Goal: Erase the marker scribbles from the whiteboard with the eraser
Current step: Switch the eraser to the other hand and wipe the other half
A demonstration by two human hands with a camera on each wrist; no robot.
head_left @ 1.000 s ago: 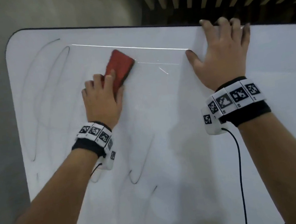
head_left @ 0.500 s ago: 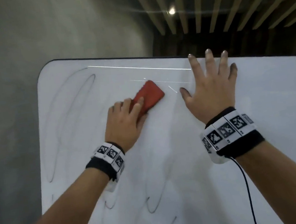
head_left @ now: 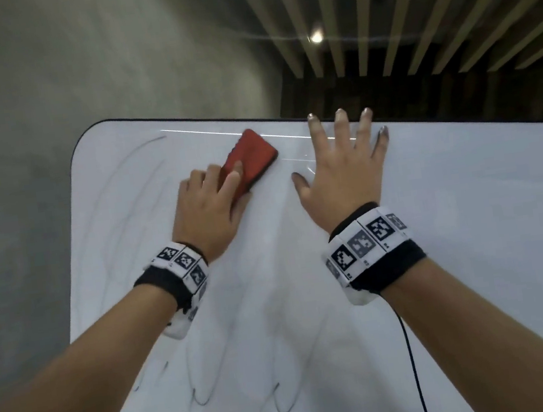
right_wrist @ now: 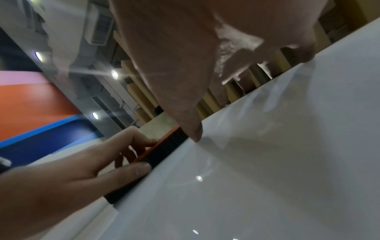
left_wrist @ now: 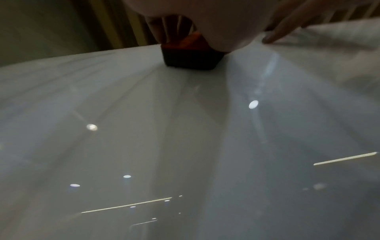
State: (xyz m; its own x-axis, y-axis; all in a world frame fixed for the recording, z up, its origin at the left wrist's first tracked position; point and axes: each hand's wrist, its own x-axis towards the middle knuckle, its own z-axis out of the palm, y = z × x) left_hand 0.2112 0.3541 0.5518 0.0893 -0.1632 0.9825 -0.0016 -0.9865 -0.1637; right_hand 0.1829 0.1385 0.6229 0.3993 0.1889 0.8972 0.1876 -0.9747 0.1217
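Observation:
A red eraser with a dark felt base lies flat against the whiteboard, close under its top edge. My left hand holds it, fingers laid on its back and thumb pinching its side. My right hand rests flat on the board just right of the eraser, fingers spread, fingertips at the top edge. Faint grey scribbles curve down the board's left part. Darker loops show lower down, between my forearms.
The board's rounded top-left corner stands in front of a grey wall. A slatted ceiling with a lamp is above. A black cable hangs from my right wrist band over the board.
My left hand has slid the eraser up and right, nearer the top edge and my right thumb. The right hand stays flat on the board. My head view has tilted upward.

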